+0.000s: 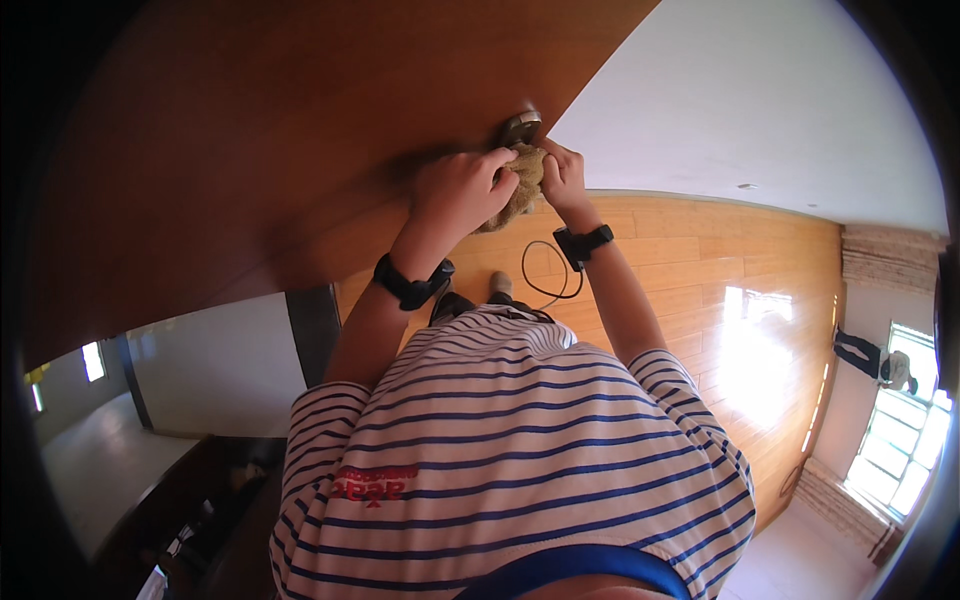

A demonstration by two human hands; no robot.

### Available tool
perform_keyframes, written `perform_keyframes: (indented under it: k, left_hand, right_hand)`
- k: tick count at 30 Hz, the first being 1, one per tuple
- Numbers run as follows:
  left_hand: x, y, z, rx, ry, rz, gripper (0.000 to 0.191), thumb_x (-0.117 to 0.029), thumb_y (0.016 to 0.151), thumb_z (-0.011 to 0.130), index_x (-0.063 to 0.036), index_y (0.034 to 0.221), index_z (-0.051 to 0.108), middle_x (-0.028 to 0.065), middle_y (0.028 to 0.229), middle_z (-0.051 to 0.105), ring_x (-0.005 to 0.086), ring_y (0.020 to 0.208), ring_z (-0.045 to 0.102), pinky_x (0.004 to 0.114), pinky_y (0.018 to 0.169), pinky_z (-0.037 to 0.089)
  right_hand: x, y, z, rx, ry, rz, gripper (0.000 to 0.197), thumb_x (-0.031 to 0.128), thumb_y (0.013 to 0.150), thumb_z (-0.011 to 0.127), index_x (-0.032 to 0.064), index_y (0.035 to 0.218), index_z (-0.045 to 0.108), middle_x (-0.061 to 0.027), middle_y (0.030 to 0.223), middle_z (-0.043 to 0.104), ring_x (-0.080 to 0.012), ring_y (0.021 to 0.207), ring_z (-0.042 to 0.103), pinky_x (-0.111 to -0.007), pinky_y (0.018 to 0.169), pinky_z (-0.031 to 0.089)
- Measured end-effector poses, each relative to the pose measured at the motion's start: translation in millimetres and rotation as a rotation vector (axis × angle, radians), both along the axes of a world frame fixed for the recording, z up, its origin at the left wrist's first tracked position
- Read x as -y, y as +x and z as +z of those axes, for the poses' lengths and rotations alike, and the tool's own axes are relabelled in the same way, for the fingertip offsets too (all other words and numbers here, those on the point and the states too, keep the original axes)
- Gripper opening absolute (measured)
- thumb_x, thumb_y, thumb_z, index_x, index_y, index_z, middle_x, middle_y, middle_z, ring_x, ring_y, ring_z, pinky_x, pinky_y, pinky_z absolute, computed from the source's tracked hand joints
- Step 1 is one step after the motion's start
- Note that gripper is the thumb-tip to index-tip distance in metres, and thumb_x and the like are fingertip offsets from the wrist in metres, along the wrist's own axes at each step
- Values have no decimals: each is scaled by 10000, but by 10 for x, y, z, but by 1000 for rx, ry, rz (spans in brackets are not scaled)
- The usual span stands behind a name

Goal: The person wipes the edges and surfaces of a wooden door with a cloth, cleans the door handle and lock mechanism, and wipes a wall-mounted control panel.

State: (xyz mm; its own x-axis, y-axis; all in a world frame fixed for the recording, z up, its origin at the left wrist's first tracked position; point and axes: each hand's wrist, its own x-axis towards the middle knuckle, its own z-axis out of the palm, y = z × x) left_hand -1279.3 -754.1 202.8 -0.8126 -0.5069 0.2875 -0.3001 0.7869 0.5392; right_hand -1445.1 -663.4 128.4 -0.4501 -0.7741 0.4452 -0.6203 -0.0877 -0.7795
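A brown wooden door (300,112) stands before me, with a metal door handle (523,126) near its edge. Just below the handle plate, my left hand (466,181) pinches a tan, fuzzy cloth (525,174), its thumb and index finger pressed on it. On the cloth's other side is my right hand (564,176), fingers curled against it near the door's edge. The cloth bunches between both hands and hangs below them. It seems to wrap part of the handle, though my fingers hide how. Black wrist bands with small devices sit on both wrists.
A white wall (712,97) borders the door on the right. Under me is a glossy wood plank floor (660,232), with a black cable (559,289) looping near my right forearm. Another person (877,360) stands by bright windows (900,442) far right. A doorway opens at lower left.
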Motion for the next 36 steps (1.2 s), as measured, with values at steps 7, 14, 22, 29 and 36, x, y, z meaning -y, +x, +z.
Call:
perform_keyframes:
  k: [7,14,22,29,36]
  left_hand:
    - [-220,-173,75,33,-210,1,220,-234,811,583,-149,986,686,76,612,625,263,553,621,379,501,499]
    - [-277,-332,-70,73,-283,-39,164,-237,788,595,-151,879,701,58,606,632,238,542,627,359,485,496]
    - [-111,-110,149,145,43,65,251,-273,822,564,-200,1015,708,124,699,650,299,633,645,397,595,525]
    - [119,5,283,280,232,46,257,-298,817,535,-165,932,723,139,768,658,327,710,646,402,663,524]
    - [4,-168,314,231,104,26,241,-294,800,544,-117,743,697,136,657,633,335,633,636,423,598,519]
  right_hand:
    - [39,-13,-308,98,-79,-8,257,122,840,383,-14,829,601,-184,650,556,-345,556,547,-359,546,452]
    - [14,-15,-684,-101,-81,-40,261,152,857,405,-7,836,611,-201,683,570,-371,584,551,-373,540,445]
    - [-150,-43,-27,-72,39,-65,221,107,821,418,3,706,576,-173,568,540,-353,503,532,-411,518,439]
    - [-26,41,298,-183,208,-49,187,126,810,459,27,677,546,-179,645,583,-382,564,550,-435,522,444]
    - [102,82,-117,-41,-174,-20,196,58,821,413,-39,695,528,-187,668,591,-372,562,548,-413,530,452]
